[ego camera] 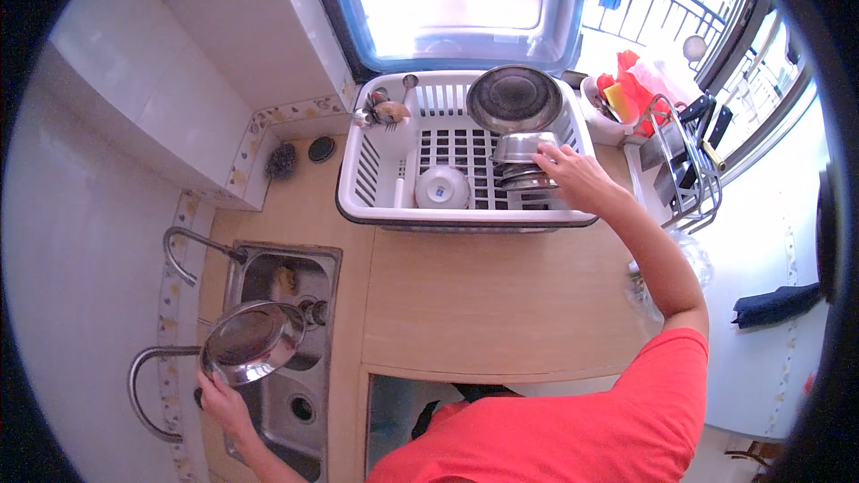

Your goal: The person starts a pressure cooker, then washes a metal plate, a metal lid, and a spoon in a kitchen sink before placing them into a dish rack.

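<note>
My left hand [223, 404] grips the lower rim of a round stainless steel basin [253, 342], tilted above the double sink [335, 322]. Over the right part of a white plastic dish rack [463, 216], the fingers of my right hand [570, 173] touch an upside-down steel bowl [527, 147]. Beneath that bowl are more metal dishes [527, 178]. Behind it a larger steel basin [515, 99] with a darkened base leans in the rack. A white bowl [442, 188] lies upside down near the rack's front, and spoons and forks [386, 111] stand in its left corner.
Two curved faucets [181, 235] rise along the left wall. A dark scrubber [282, 160] and a round black lid [321, 149] lie left of the rack. On the right stand a metal knife rack [698, 168] and a white container [597, 114]. The rack's raised translucent lid [463, 47] is behind.
</note>
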`<state>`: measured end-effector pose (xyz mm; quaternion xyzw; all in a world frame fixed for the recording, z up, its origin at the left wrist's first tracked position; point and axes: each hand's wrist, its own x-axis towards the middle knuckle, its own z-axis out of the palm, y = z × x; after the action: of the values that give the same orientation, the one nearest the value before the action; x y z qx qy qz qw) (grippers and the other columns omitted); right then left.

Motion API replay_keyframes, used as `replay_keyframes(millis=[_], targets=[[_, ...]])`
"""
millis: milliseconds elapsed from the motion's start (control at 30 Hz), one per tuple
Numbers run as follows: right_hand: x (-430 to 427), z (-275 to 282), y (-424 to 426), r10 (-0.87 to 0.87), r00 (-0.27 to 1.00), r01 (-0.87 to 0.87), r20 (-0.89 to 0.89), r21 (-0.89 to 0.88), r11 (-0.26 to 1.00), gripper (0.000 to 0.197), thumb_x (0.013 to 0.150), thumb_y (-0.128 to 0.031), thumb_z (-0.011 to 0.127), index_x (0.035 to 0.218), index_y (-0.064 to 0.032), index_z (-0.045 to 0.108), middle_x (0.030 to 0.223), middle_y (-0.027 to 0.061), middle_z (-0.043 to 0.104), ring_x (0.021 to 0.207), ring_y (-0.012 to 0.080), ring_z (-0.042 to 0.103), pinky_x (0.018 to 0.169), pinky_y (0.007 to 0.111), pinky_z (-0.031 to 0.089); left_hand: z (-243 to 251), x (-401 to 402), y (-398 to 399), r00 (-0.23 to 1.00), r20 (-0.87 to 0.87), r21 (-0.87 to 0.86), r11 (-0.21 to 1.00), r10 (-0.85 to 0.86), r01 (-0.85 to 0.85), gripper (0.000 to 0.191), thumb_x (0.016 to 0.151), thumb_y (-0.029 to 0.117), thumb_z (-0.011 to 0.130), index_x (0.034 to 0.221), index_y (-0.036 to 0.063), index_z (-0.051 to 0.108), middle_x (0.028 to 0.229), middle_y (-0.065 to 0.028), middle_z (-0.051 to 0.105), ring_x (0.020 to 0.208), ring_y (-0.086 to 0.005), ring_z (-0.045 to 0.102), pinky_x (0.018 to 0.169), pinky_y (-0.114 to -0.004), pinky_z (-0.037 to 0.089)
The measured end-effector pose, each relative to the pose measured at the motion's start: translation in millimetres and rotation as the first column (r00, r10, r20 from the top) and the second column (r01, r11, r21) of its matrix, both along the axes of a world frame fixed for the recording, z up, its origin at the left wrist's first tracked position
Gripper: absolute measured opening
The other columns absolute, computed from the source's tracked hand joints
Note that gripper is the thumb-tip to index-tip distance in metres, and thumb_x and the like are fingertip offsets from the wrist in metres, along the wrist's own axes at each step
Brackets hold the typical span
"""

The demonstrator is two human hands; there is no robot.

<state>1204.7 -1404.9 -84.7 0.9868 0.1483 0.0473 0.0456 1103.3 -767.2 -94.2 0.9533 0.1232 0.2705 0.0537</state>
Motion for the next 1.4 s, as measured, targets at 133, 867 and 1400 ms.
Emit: replay_keyframes(millis=[133,867,1400], targets=[[-0.4,4.9,-1.6,-0.008,0.999,0.013,-0.038,0.136,0.991,0.038,0.068,0.000,0.056,0.105,-0.0034,0.047,0.107,0.0129,0.047,0.093,0.0308,0.051,0.075,0.039,0.045,4.5,3.1,-7.1,1.000,-0.025,-0.024,1.000,0.017,-0.018,0.031,0.087,0.016,0.043,0.112,-0.0018,0.044,0.092,-0.0283,0.055,0.085,-0.0446,0.051,0.068,-0.048,0.038],[0.5,26.4,9.0,-0.152,0.964,0.197,-0.218,0.203,0.959,0.028,0.069,-0.029,0.065,0.082,-0.0044,0.061,0.083,0.0153,0.060,0.077,0.0306,0.058,0.066,0.038,0.045,57.1,24.9,-56.8,0.987,0.104,-0.120,0.984,-0.120,0.133,0.030,0.088,0.011,0.043,0.116,0.0016,0.046,0.104,-0.0209,0.056,0.093,-0.0347,0.056,0.073,-0.040,0.044],[43.3,85.1,14.0,-0.060,0.889,-0.138,0.454,0.391,0.910,0.012,0.074,-0.003,0.050,0.086,-0.0037,0.052,0.077,0.0154,0.057,0.073,0.0326,0.058,0.062,0.040,0.046,93.1,152.2,-299.8,0.521,0.231,-0.147,0.499,-0.822,0.854,0.061,0.077,0.003,0.056,0.131,0.0091,0.029,0.128,-0.0140,0.040,0.098,-0.0303,0.055,0.083,-0.035,0.046]])
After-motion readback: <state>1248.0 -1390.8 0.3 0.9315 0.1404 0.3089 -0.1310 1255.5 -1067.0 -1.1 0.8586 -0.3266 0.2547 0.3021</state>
